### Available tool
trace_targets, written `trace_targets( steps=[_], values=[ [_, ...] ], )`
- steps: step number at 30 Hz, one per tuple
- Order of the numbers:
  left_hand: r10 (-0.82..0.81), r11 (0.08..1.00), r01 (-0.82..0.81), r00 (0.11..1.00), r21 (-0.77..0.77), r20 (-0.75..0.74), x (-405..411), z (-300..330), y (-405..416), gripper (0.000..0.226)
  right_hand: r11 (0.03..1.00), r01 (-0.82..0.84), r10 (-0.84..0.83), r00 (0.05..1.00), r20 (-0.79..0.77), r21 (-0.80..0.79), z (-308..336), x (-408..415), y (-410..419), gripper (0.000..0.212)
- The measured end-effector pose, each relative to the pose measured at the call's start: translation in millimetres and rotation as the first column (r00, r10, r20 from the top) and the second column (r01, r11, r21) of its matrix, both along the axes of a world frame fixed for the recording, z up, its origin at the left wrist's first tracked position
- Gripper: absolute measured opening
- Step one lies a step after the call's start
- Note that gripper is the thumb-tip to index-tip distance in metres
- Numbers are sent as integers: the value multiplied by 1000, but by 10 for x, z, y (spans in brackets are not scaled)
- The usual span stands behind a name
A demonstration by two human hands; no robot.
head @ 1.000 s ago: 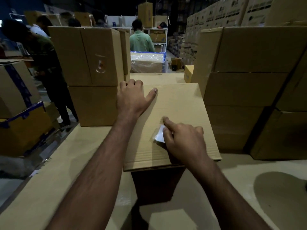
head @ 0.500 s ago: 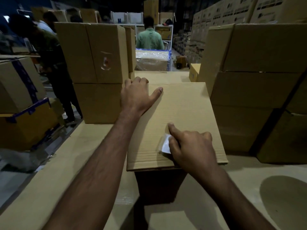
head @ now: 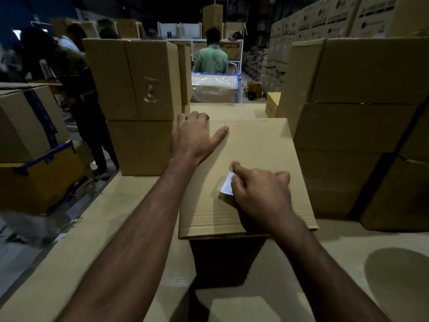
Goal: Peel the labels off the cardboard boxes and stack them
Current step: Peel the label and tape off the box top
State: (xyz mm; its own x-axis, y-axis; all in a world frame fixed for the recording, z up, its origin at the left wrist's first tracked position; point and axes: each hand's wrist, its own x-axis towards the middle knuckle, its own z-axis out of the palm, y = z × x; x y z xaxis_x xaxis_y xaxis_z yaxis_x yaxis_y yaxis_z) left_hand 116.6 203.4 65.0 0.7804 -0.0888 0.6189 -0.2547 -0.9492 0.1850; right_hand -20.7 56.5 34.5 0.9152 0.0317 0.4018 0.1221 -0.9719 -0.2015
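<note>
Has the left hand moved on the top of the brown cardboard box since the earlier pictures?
No. The left hand lies at the same far left corner of the brown cardboard box, its thumb pointing right as before.

left grip (head: 193, 135) flat, right grip (head: 260, 194) curled, pinching.
</note>
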Motion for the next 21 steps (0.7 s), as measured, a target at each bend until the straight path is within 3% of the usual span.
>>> trace_targets(
  steps=[6, 12, 14, 17, 21],
  values=[
    [0, 1000, 0, 1000, -12, -10, 37, 6, 1, 67, 998, -21, 17, 998, -62, -58, -151, -343, -68, 51],
    [-26, 999, 25, 998, -24, -59, 52, 48, 38, 68, 999, -53, 53, 999, 9, 5, 5, 136, -11, 49],
    [-73, 996, 67, 992, -65, -104, 67, 61, 56, 65, 989, -78, 62, 990, 128, 124, -72, 66, -189, 54],
    [-181, 966, 152, 975, -211, -127, 63, 57, 45, 60, 933, -62, -63, 942, 330, 355, -183, -15, -567, 61],
    [-197, 914, 143, 974, -379, -110, -110, 39, 144, 61, 779, -196, 9, 953, 303, 595, -246, -47, -805, 52]
  ],
)
